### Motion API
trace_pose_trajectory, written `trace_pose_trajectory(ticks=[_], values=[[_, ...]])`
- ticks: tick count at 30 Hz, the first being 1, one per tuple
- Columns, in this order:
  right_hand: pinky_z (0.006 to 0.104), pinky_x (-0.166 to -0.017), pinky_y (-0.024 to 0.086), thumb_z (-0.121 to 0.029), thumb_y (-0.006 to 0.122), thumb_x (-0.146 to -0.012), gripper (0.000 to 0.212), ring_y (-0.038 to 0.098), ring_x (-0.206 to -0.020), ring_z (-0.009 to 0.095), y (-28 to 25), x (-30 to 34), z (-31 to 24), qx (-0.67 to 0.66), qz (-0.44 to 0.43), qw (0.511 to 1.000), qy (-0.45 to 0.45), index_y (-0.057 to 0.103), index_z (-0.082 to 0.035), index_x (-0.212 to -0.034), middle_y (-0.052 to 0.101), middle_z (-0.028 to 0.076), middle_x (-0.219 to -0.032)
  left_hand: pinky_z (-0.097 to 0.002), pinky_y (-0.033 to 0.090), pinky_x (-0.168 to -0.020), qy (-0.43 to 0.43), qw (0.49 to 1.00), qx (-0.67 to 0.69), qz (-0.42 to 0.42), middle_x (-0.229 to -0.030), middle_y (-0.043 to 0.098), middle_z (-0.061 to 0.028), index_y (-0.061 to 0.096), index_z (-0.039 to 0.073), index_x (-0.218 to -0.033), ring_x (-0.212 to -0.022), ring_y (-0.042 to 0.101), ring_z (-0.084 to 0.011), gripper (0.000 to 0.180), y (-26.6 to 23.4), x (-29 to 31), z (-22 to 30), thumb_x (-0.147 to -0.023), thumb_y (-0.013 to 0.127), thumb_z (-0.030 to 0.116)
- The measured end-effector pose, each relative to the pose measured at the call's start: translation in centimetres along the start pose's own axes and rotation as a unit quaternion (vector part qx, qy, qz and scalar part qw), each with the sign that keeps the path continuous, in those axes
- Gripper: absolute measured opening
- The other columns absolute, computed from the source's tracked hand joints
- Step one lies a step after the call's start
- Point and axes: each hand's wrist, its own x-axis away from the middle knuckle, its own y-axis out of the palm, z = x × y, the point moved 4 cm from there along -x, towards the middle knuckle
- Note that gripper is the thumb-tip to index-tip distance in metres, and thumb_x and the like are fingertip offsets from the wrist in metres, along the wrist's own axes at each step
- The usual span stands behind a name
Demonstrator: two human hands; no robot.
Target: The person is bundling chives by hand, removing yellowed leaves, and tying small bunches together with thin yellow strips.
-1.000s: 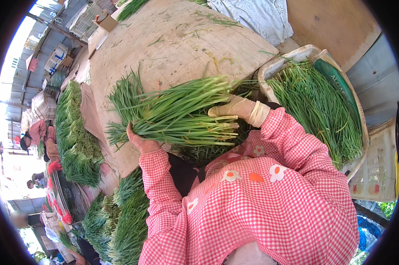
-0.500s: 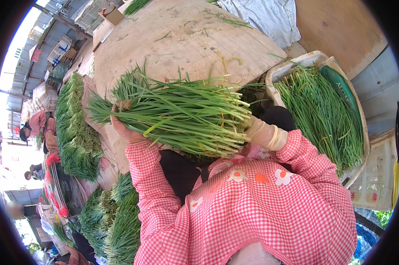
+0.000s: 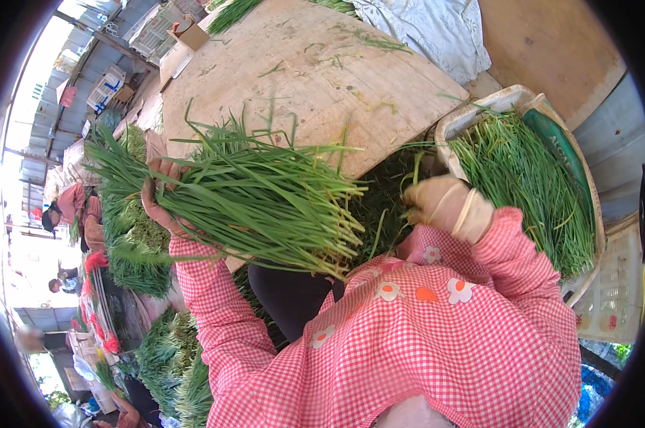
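One wooden table [image 3: 322, 78]: landmark, scattered with leaf scraps.
White crate [image 3: 442, 135]: just beside the table's right corner, heaped with greens.
Green bunch [image 3: 265, 203]: over the table's near end; unsupported cut ends could fan apart.
Left hand [image 3: 164, 198]: by the table's left edge, fingers wrapped round the bunch's leafy end; loosening could spill stems.
Right hand [image 3: 442, 205]: off the table's near edge, fingers curled; cannot tell whether gripping anything.

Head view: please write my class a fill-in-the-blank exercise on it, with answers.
The person's ____ (left/right) hand grips a loose bundle of long green stalks.
More green stalks fill a pale plastic basket on the person's ____ side.
Covering the right hand is a beige ____.
The red-and-white checked smock is decorated with white, orange-centred ____.
Missing words: left; right; glove; flowers.
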Motion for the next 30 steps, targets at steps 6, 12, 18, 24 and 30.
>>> trace_pose_trajectory(ticks=[6,12,18,24,30], values=[[0.0348,-0.090,0.041,-0.044,0.068,-0.069,0.068,0.050,-0.105,0.036,-9.5,-2.1,-8.0,-0.034,0.407,0.853,-0.325,0.050,0.003,-0.114,0.058,0.021,-0.104,-0.0280,0.035,-0.067,-0.072,0.995,-0.041,-0.059,-0.063,0.037,0.0064,0.038,0.011,-0.082,-0.061,0.038,-0.0063,0.018,1.5,0.1,-3.0,-0.085,0.054,0.019],[0.0350,-0.092,0.040,-0.032,0.076,-0.064,0.075,0.054,-0.105,0.031,-3.3,-6.0,-5.9,-0.314,-0.046,0.903,-0.288,0.043,-0.001,-0.124,0.057,0.019,-0.112,-0.0285,0.036,-0.070,-0.089,0.992,-0.015,-0.087,-0.066,0.040,0.0044,0.040,0.010,-0.087,-0.063,0.040,-0.0075,0.016,2.8,-1.9,-4.8,-0.084,0.054,0.017],[0.0326,-0.085,0.043,-0.037,0.064,-0.079,0.053,0.057,-0.096,0.021,1.3,-3.4,-3.7,-0.403,-0.081,0.894,-0.176,0.052,-0.003,-0.117,0.062,0.013,-0.103,-0.0292,0.033,-0.074,-0.028,0.999,0.014,0.044,-0.064,0.039,0.0037,0.043,0.009,-0.080,-0.063,0.038,-0.0090,0.012,-0.1,-0.8,-2.8,-0.081,0.051,0.016],[0.0253,-0.059,0.044,-0.032,0.056,-0.087,0.032,0.054,-0.063,0.010,1.8,0.8,-2.0,-0.454,0.009,0.873,-0.178,0.060,0.000,-0.087,0.059,0.003,-0.068,-0.0305,0.036,-0.080,0.032,0.994,0.108,-0.013,-0.066,0.041,0.0013,0.042,0.008,-0.076,-0.067,0.042,-0.0130,0.015,-3.2,-0.6,-1.8,-0.084,0.045,0.021],[0.0246,-0.050,0.041,-0.025,0.056,-0.086,0.028,0.053,-0.057,0.011,0.5,6.4,0.7,-0.519,0.052,0.839,-0.156,0.059,0.003,-0.083,0.059,0.005,-0.066,-0.0448,0.048,-0.079,-0.016,0.981,-0.150,0.123,-0.089,0.058,-0.0087,0.052,0.009,-0.088,-0.086,0.057,-0.0268,0.028,-6.5,1.0,-0.2,-0.086,0.042,0.034]])
